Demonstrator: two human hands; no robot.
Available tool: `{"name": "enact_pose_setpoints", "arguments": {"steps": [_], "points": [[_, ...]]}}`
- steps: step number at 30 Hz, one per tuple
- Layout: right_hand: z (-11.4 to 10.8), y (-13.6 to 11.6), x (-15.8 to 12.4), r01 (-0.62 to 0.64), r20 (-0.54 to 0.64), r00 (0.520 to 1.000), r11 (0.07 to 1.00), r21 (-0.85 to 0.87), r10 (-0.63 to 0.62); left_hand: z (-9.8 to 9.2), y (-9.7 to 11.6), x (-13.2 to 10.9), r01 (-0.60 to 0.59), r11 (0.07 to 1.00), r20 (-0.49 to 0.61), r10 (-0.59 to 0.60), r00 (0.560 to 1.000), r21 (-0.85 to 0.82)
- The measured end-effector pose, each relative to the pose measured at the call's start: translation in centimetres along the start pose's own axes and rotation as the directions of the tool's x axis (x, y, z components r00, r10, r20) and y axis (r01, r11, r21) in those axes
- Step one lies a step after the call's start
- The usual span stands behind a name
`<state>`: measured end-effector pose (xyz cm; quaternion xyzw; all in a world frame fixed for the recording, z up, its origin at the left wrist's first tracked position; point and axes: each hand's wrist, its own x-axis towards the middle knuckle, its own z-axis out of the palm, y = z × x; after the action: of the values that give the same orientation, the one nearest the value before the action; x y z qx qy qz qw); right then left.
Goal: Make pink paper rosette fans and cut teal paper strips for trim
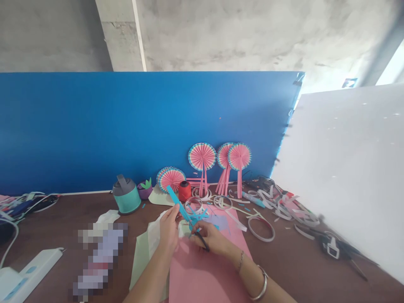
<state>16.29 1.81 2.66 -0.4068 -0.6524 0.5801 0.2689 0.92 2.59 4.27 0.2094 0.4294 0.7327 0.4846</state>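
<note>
My left hand (169, 229) pinches a blue paper strip (174, 198) that slants up and to the left. In my right hand (210, 240) is a pair of scissors (203, 242) with black handles, its blades close to the strip's lower end. Below both hands lies a large pink paper sheet (208, 273). Several cut blue paper pieces (198, 216) are heaped just beyond my right hand. Pale green paper (140, 252) and white paper (154, 231) stick out at the left of the pink sheet. My fingers partly cover the scissors.
Pleated pink paper rosettes (202, 156) with pink strips lean on the blue partition (126, 126). Tape rolls (261, 228), a red container (184, 191), a teal-and-grey pot (126, 198) and paper scraps (277, 206) lie around. A power strip (38, 273) is at left, a dark tool (331, 246) at right.
</note>
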Motion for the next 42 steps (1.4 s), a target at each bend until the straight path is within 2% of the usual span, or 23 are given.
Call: {"name": "enact_pose_setpoints", "arguments": {"steps": [42], "points": [[0.08, 0.37, 0.19, 0.004, 0.002, 1.0, 1.0, 0.029, -0.004, -0.08, -0.09, 0.05, 0.008, 1.0, 0.012, -0.008, 1.0, -0.006]]}}
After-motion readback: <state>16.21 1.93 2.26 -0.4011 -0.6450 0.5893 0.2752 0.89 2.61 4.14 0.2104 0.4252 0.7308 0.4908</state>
